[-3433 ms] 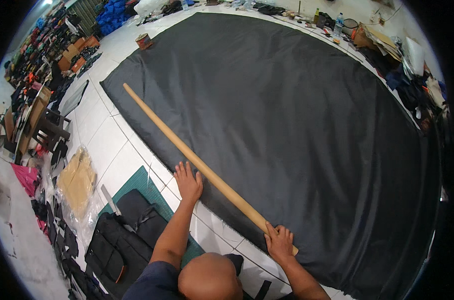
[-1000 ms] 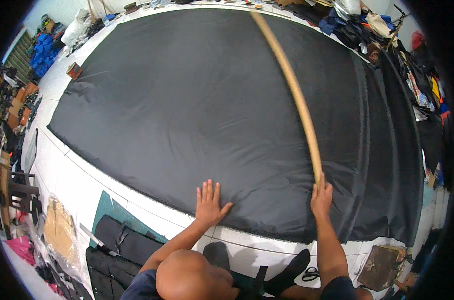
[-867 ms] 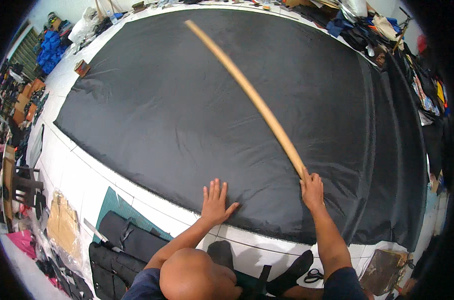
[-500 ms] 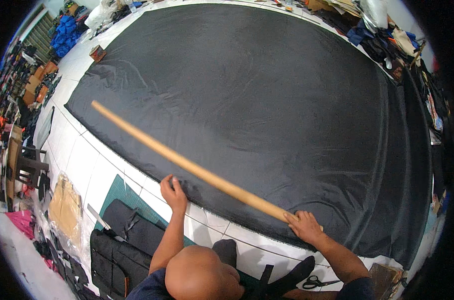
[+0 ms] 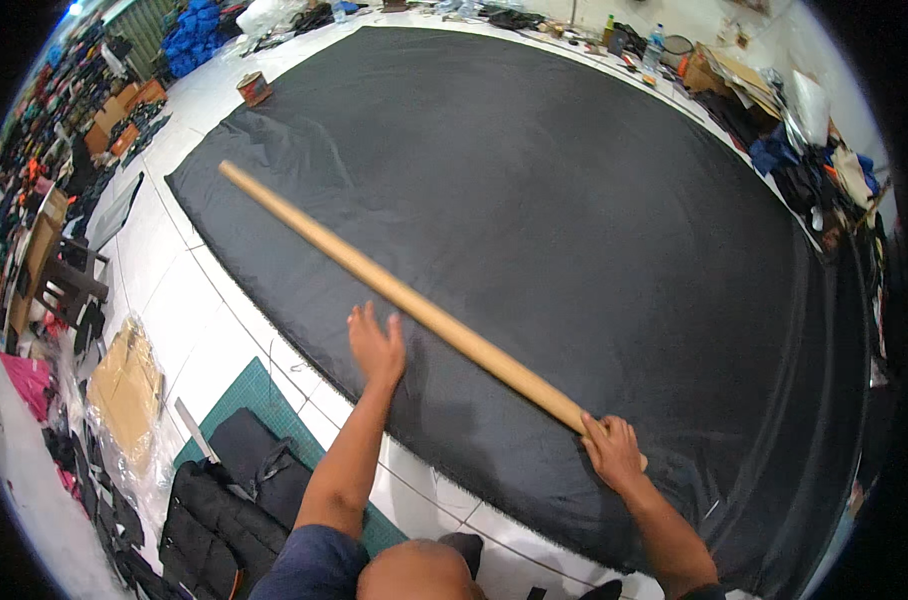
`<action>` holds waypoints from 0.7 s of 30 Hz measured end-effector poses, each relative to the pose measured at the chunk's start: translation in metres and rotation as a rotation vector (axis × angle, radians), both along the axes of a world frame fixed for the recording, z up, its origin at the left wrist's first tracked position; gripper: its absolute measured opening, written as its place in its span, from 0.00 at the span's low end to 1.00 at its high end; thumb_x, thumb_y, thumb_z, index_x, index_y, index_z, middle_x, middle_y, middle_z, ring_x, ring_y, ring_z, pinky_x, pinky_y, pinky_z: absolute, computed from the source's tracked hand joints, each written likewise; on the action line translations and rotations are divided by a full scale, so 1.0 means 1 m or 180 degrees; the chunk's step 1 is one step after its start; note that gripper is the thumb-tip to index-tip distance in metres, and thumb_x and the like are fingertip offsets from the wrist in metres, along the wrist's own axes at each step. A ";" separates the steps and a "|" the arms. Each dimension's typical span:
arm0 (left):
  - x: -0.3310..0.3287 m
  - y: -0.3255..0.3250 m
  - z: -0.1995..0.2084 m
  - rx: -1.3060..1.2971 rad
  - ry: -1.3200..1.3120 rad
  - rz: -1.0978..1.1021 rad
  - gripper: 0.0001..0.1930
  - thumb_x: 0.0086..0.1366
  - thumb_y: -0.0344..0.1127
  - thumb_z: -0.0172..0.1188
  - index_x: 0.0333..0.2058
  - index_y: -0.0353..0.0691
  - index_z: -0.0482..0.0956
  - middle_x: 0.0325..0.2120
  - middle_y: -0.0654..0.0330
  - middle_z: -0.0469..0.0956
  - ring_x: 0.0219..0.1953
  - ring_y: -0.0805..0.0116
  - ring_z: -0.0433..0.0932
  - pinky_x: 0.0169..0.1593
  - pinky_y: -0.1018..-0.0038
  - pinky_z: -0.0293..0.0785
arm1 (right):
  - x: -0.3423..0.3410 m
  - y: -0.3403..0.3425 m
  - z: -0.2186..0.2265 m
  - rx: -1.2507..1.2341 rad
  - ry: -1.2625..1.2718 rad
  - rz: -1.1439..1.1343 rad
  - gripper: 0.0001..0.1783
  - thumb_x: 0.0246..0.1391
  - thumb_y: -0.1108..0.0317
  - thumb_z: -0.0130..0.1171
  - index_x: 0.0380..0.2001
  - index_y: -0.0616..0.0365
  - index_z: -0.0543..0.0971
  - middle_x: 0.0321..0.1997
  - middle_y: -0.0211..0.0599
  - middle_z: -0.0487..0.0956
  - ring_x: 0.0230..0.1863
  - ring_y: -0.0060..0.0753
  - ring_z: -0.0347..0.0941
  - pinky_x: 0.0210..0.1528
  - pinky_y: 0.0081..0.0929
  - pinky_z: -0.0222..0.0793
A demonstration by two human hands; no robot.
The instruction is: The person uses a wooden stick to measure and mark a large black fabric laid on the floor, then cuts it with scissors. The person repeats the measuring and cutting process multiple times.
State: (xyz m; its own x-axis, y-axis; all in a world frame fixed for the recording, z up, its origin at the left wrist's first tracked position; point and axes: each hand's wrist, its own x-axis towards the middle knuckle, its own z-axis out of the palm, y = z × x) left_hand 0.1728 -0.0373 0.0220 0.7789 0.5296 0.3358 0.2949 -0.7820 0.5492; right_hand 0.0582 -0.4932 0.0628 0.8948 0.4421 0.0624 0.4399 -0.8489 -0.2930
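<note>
A large sheet of black fabric (image 5: 534, 190) is spread over the white tiled floor, its frayed near edge running diagonally in front of me. Across it, from upper left to lower right, slants a long tan cardboard tube (image 5: 394, 290). My right hand (image 5: 612, 450) grips the tube close to its near right end, fingers over the top. On the near side of the tube, my left hand (image 5: 376, 345) is over the fabric with its fingers stretched out and apart. It holds nothing, and a gap separates it from the tube.
Beside my left arm, a black bag (image 5: 209, 530) rests partly on a green cutting mat (image 5: 249, 400) next to a metal ruler (image 5: 196, 430). A small tin (image 5: 255, 88) stands at the fabric's far left corner. Piled clothes and boxes line the left; bottles and scraps line the back.
My right hand has stayed on the tube's near end. My left hand has reached forward from the fabric's edge and its fingers have straightened. The view has shifted, leaving the scissors out of sight.
</note>
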 end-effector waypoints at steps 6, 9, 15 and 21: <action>0.045 -0.026 -0.015 0.0509 0.1183 -0.0120 0.41 0.69 0.61 0.48 0.71 0.37 0.57 0.72 0.38 0.48 0.75 0.42 0.44 0.75 0.49 0.36 | 0.155 0.078 -0.024 -0.0448 -0.0145 -0.0632 0.31 0.63 0.59 0.58 0.69 0.34 0.66 0.47 0.44 0.72 0.47 0.47 0.70 0.49 0.45 0.69; 0.045 -0.022 -0.015 0.0507 0.1155 -0.0114 0.40 0.68 0.59 0.50 0.70 0.37 0.58 0.72 0.38 0.50 0.75 0.43 0.46 0.75 0.50 0.38 | 0.227 0.107 -0.030 -0.0469 -0.0218 -0.0847 0.31 0.65 0.58 0.56 0.70 0.33 0.65 0.48 0.44 0.72 0.47 0.46 0.70 0.48 0.45 0.70; 0.047 -0.018 -0.008 0.0297 0.1199 -0.0076 0.39 0.66 0.55 0.53 0.69 0.37 0.60 0.71 0.39 0.51 0.74 0.43 0.47 0.74 0.50 0.39 | 0.351 0.138 -0.019 -0.0543 0.0095 -0.1366 0.29 0.69 0.56 0.51 0.71 0.35 0.62 0.49 0.46 0.71 0.49 0.50 0.71 0.53 0.47 0.71; 0.055 -0.020 0.003 0.0193 0.1332 -0.0138 0.39 0.65 0.54 0.54 0.69 0.37 0.61 0.71 0.38 0.51 0.74 0.41 0.46 0.74 0.48 0.37 | 0.468 0.164 0.008 -0.0368 0.0301 -0.1651 0.28 0.71 0.56 0.47 0.72 0.36 0.61 0.49 0.50 0.71 0.49 0.52 0.72 0.53 0.48 0.72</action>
State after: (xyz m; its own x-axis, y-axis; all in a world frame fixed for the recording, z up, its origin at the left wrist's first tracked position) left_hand 0.2275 -0.0570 0.0251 0.8758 0.4824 0.0154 0.4488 -0.8257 0.3416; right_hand 0.5266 -0.3296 0.0708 0.9968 -0.0602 -0.0520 -0.0695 -0.9767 -0.2030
